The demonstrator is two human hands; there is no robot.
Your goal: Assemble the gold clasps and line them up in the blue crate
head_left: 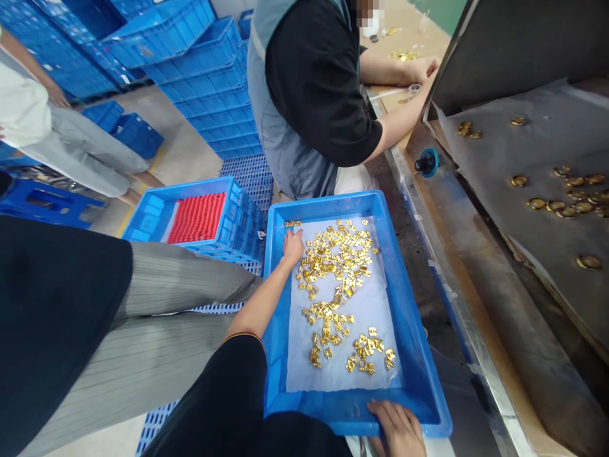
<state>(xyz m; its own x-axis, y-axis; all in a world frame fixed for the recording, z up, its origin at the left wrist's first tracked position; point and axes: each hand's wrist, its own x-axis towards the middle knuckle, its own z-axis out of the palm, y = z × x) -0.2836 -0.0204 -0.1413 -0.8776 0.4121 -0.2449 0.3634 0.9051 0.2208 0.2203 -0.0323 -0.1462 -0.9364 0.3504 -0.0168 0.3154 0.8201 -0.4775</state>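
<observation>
Head view showed gold-coloured metal fittings on white paper in a blue tray — lining-up, apparently. The left hand extended its index finger by the far-left row, any grip unclear; the right hand clasped the near rim. Next likely called for fine placing — wall close left, bare paper nearer.

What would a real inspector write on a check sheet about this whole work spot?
Surface: white sheet lining a blue tray.
Job's things: gold-coloured pieces in loose clusters; a short row by the tray's far left corner.
Clutter: red things in a blue crate, left of the tray.
Hands: left hand close to the row, contact unclear; right hand on the near rim.
Cables: nothing clearly seen.
Surroundings: co-worker beyond the tray; stacked crates; grey sheet with round pieces, right.
</observation>
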